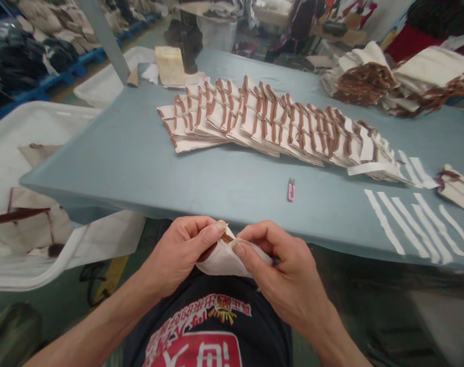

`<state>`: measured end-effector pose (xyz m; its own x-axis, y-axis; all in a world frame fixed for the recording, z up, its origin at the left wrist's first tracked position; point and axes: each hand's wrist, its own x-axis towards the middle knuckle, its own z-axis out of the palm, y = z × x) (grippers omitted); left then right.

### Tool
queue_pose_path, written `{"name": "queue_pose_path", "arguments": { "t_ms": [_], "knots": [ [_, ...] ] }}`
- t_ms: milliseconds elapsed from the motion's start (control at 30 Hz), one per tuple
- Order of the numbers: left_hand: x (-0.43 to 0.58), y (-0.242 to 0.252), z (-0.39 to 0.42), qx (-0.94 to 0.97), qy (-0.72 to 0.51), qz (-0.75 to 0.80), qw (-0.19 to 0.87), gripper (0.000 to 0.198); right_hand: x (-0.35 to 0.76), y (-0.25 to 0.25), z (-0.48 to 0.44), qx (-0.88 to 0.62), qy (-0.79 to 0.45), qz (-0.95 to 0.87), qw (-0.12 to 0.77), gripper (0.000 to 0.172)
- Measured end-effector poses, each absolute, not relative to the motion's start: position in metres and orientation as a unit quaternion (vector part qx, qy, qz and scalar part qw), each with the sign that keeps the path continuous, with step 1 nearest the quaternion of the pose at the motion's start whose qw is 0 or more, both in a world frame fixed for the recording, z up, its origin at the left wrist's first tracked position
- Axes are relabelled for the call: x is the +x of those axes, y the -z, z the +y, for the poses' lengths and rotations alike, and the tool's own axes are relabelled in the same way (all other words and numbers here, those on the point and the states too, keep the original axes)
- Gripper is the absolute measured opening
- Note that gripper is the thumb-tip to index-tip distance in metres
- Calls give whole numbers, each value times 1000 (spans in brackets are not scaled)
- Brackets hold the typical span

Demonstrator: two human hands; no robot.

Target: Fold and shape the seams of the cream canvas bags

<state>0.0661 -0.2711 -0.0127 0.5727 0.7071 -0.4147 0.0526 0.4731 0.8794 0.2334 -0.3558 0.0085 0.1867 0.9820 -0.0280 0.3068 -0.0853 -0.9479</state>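
Both my hands grip one small white fabric piece with a brown edge (226,260), held low in front of my body at the table's near edge. My left hand (191,242) pinches its upper left corner between thumb and fingers. On the other side, my right hand (281,260) has its thumb and fingers closed on the cloth's right part. Some of the cloth is hidden behind the fingers. Beyond my hands, a pair of pink thread snips (291,190) lies on the blue-grey table (232,178).
A long overlapping row of cream fabric pieces with brown trim (250,117) crosses the table. Several white strips (418,224) lie at the right. Stacked cream fabric (361,76) stands back right. White plastic bins (36,270) flank the left edge, near a metal post (105,41).
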Motion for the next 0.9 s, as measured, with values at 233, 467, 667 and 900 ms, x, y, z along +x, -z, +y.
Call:
{"name": "queue_pose_path", "arguments": {
  "t_ms": [233, 467, 667, 900],
  "knots": [
    [67, 11, -272, 481, -229, 403, 744, 49, 230, -6, -351, -637, -394, -514, 418, 24],
    [66, 14, -272, 503, -220, 410, 728, 50, 229, 0, -347, -647, -408, -506, 399, 25],
    [63, 21, -274, 511, -217, 413, 722, 48, 228, 3, -345, -649, -431, -497, 383, 25],
    [63, 22, -275, 502, -214, 427, 721, 47, 229, 8, -345, -637, -472, -473, 384, 22]
  ]
}}
